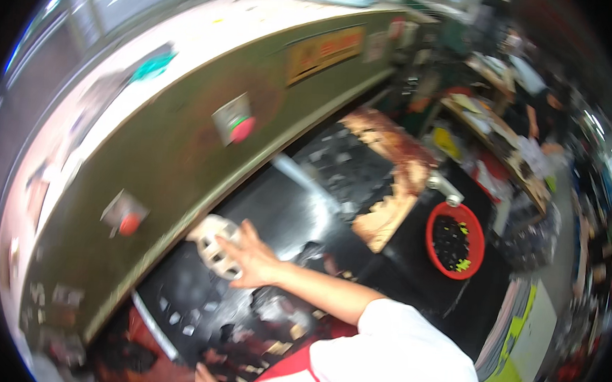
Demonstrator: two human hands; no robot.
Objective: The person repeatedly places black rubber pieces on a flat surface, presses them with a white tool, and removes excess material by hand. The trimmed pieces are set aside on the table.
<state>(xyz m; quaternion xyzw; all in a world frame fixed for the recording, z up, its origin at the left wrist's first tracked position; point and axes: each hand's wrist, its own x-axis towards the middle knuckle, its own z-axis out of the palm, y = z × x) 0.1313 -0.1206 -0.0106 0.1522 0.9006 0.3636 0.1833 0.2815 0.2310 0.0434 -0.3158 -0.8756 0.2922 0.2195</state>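
My right hand (254,256) reaches across a black work surface (270,206). Its fingers and thumb grip the edge of a pale, rounded cutting die (213,238) with several dark openings. The die lies at the foot of a green press beam (182,155). Only part of my left hand (207,381) shows at the lower edge; its visible fingers look stretched out, with nothing seen in them. Small dark and pale cut scraps (241,334) are strewn between my hands. Motion blurs the picture somewhat.
Two red buttons (129,223) sit on the beam. Beyond the die lies a tan and brown sheet (385,220) with a ragged cut edge. A red basin (481,247) of black and yellow pieces stands to the right. Another person (545,111) is at the far right.
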